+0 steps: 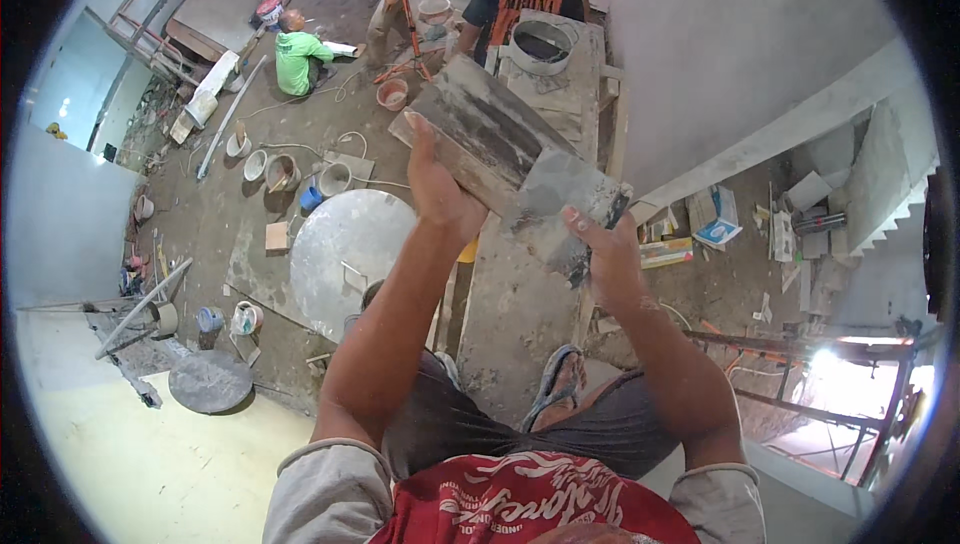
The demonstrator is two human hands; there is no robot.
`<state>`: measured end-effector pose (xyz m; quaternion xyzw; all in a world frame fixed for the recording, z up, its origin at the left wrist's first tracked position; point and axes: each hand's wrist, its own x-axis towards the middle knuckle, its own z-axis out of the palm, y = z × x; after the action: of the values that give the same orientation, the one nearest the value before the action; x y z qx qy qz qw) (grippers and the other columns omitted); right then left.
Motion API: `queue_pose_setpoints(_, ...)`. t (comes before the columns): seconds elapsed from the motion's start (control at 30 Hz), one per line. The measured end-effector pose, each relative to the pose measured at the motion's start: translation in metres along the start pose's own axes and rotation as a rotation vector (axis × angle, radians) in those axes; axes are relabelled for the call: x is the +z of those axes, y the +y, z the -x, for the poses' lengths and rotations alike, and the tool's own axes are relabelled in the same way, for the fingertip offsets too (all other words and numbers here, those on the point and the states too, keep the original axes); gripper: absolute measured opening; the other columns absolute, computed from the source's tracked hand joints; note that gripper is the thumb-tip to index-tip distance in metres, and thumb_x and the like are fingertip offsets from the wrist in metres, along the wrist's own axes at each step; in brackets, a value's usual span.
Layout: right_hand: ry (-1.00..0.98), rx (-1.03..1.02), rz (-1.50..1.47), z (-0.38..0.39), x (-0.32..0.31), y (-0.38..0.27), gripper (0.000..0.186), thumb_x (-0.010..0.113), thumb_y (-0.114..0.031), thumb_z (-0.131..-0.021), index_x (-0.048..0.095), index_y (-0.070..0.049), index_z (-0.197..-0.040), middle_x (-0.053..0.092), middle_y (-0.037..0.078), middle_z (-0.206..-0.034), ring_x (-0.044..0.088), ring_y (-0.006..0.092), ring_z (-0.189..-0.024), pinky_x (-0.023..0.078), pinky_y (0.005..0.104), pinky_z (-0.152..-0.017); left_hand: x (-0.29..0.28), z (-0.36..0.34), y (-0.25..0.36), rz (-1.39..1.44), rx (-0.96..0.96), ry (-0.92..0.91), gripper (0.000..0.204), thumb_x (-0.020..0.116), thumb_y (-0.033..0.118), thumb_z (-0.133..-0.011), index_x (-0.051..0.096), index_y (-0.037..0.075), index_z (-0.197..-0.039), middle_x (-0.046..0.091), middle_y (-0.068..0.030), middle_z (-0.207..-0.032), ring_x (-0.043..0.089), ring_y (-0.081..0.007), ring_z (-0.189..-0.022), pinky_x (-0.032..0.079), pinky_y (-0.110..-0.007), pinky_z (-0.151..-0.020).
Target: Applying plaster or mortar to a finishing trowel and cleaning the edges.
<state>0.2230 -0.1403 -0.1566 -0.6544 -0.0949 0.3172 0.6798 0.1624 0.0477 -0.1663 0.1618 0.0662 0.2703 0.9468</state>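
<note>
My left hand (440,189) grips the near edge of a long rectangular plastering board (485,119), its thumb along the side. The board's face is grey and smeared, with a brown border. In my right hand (612,254) is a wide, flat grey scraper blade (550,189) with its back edge caked in dark plaster; the thumb presses on top. The blade overlaps the right end of the board. Both tools are held up in front of me, above a plank (510,314). Their undersides and most of my fingertips are hidden.
My sandalled foot (558,384) is on the raised plank. A round metal lid (350,249), buckets (283,172) and a grey disc (210,381) lie to the left. Ahead are a basin (541,46), a crouching person (297,59) and others. A wall (740,64) rises at right.
</note>
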Motion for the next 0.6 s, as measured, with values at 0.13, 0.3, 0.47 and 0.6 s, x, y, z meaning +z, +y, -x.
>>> queue_pose_setpoints(0.13, 0.086, -0.008, 0.066, 0.001, 0.003, 0.006, 0.039, 0.075, -0.023, -0.086, 0.061, 0.001, -0.113, 0.067, 0.01, -0.103, 0.063, 0.0187, -0.092, 0.05, 0.034, -0.085, 0.002, 0.005, -0.016, -0.198, 0.052, 0.104, 0.067, 0.036, 0.057, -0.101, 0.041, 0.004, -0.141, 0.053, -0.0141, -0.136, 0.052, -0.033, -0.125, 0.038, -0.048, -0.109)
queue_pose_setpoints(0.3, 0.011, -0.057, 0.105, -0.003, -0.007, 0.008, 0.038, 0.074, -0.024, -0.086, 0.062, 0.002, -0.111, 0.068, 0.011, -0.101, 0.064, 0.0202, -0.091, 0.05, 0.0346, -0.085, 0.002, 0.001, 0.002, -0.04, -0.091, 0.002, 0.064, 0.036, 0.055, -0.102, 0.042, 0.005, -0.141, 0.053, -0.0147, -0.136, 0.052, -0.0311, -0.125, 0.038, -0.045, -0.109)
queue_pose_setpoints(0.47, -0.022, -0.075, 0.061, 0.0, -0.002, 0.003, 0.039, 0.074, -0.027, -0.086, 0.064, 0.003, -0.11, 0.069, 0.013, -0.099, 0.065, 0.0227, -0.092, 0.049, 0.0365, -0.086, 0.008, 0.006, -0.01, -0.17, -0.062, 0.012, 0.064, 0.036, 0.055, -0.102, 0.042, 0.005, -0.141, 0.053, -0.0155, -0.136, 0.052, -0.0309, -0.125, 0.039, -0.046, -0.109)
queue_pose_setpoints(0.6, 0.016, -0.058, 0.263, -0.002, -0.014, 0.007, 0.041, 0.073, -0.028, -0.085, 0.064, 0.003, -0.11, 0.068, 0.014, -0.101, 0.064, 0.0232, -0.093, 0.049, 0.0377, -0.086, 0.013, 0.007, -0.002, -0.157, -0.141, 0.009, 0.064, 0.037, 0.055, -0.101, 0.042, 0.005, -0.141, 0.053, -0.0149, -0.135, 0.052, -0.0304, -0.125, 0.041, -0.047, -0.108)
